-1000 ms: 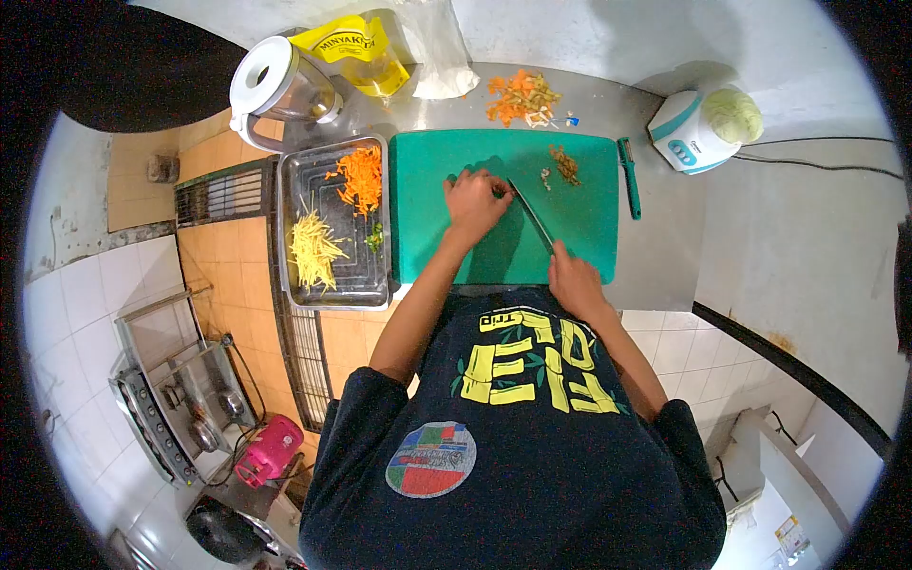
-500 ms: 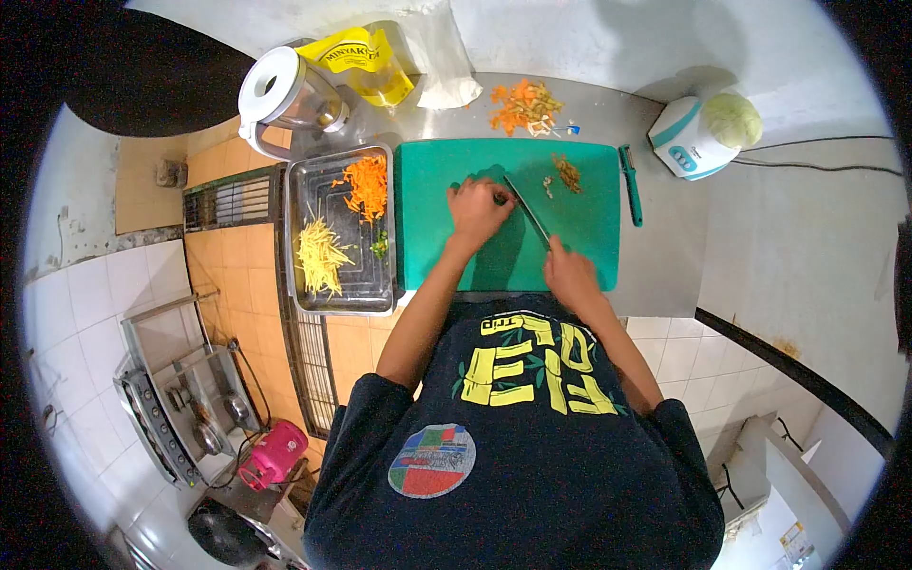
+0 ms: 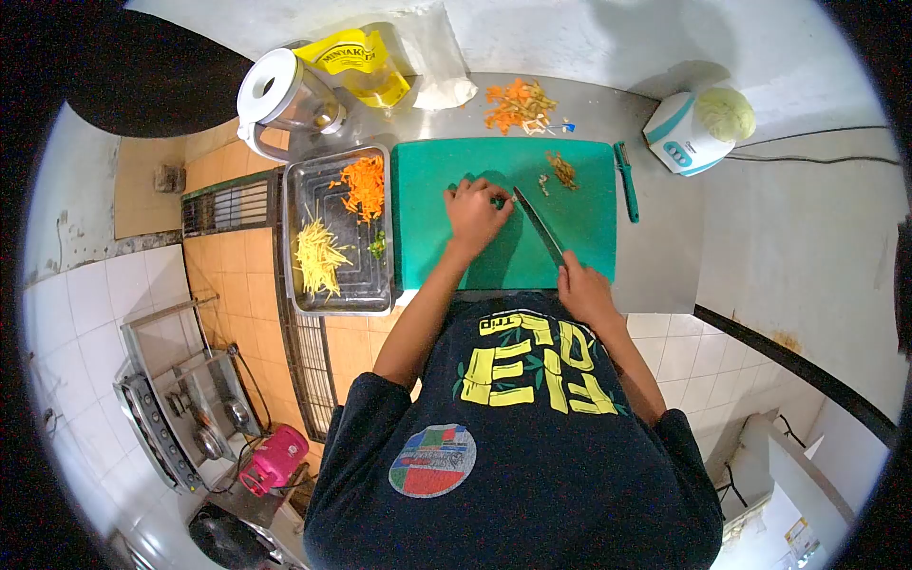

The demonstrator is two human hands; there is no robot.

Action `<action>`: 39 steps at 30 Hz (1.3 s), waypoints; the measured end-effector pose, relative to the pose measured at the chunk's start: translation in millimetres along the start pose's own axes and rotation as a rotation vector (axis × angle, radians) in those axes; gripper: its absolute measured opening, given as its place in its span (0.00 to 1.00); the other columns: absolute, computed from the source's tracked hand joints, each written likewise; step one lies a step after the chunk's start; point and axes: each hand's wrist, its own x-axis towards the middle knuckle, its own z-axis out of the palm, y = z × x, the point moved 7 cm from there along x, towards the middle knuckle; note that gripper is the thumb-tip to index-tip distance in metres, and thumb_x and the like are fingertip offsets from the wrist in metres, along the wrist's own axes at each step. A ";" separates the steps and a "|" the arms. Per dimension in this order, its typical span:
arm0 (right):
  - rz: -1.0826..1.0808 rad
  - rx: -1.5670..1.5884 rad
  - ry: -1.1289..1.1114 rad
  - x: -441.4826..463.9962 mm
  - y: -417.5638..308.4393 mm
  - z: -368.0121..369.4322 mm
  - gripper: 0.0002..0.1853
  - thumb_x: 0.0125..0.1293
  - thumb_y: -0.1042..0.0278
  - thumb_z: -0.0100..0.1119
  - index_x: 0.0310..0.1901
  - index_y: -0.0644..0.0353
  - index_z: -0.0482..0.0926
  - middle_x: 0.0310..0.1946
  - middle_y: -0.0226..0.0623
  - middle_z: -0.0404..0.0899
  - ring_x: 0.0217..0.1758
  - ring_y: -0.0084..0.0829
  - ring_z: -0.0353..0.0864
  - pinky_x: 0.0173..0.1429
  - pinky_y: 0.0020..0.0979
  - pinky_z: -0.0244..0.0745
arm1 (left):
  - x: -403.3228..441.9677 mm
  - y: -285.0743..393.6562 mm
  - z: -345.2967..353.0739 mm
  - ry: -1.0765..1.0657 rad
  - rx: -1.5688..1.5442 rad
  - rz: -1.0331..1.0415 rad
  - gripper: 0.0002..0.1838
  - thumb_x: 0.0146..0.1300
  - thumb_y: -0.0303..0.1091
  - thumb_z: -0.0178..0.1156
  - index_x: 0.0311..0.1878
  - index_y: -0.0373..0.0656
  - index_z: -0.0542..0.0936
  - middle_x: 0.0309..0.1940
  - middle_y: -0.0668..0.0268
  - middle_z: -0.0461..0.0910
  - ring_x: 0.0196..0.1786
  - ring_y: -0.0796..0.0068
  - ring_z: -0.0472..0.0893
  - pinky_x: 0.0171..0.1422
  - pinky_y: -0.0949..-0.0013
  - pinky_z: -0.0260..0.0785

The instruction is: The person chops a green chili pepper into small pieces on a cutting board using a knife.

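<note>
Your right hand [image 3: 584, 288] grasps the kitchen knife [image 3: 540, 224] by its handle, slanting it across the green cutting board [image 3: 437, 252]; your left hand [image 3: 477, 211] curls beside the tip, presumably steadying a small pale piece [image 3: 514, 199] there, though its grip cannot be told.

pink gas cylinder [image 3: 274, 460] | black wok [image 3: 224, 534] nearby | orange tiles [image 3: 228, 261]

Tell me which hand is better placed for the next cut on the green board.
Likely the right hand: it already grips the knife, whose far end is near the left hand. The left hand, curled over the green board, seems better placed for steadying.
</note>
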 end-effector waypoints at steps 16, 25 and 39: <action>-0.011 -0.047 0.003 10.6 -4.3 11.6 0.20 0.75 0.59 0.50 0.63 0.57 0.69 0.29 0.56 0.83 0.32 0.59 0.84 0.39 0.61 0.77 | -1.3 -2.0 2.3 -0.002 -0.023 -0.009 0.09 0.56 0.48 0.70 0.34 0.57 0.90 0.40 0.71 0.85 0.50 0.62 0.79 0.58 0.48 0.64; -0.029 -0.031 0.040 9.8 -12.0 5.4 0.11 0.76 0.62 0.49 0.54 0.57 0.68 0.26 0.57 0.81 0.30 0.62 0.82 0.37 0.62 0.74 | -1.6 -2.3 2.1 -0.010 -0.023 -0.009 0.09 0.56 0.48 0.70 0.36 0.58 0.90 0.40 0.70 0.84 0.51 0.62 0.79 0.58 0.48 0.64; -0.026 -0.130 0.004 11.6 -16.0 9.5 0.22 0.73 0.62 0.52 0.65 0.61 0.68 0.28 0.56 0.84 0.31 0.58 0.86 0.36 0.58 0.79 | 0.4 -0.7 0.9 -0.019 -0.022 -0.012 0.08 0.54 0.48 0.71 0.35 0.59 0.90 0.40 0.71 0.83 0.50 0.61 0.79 0.57 0.49 0.64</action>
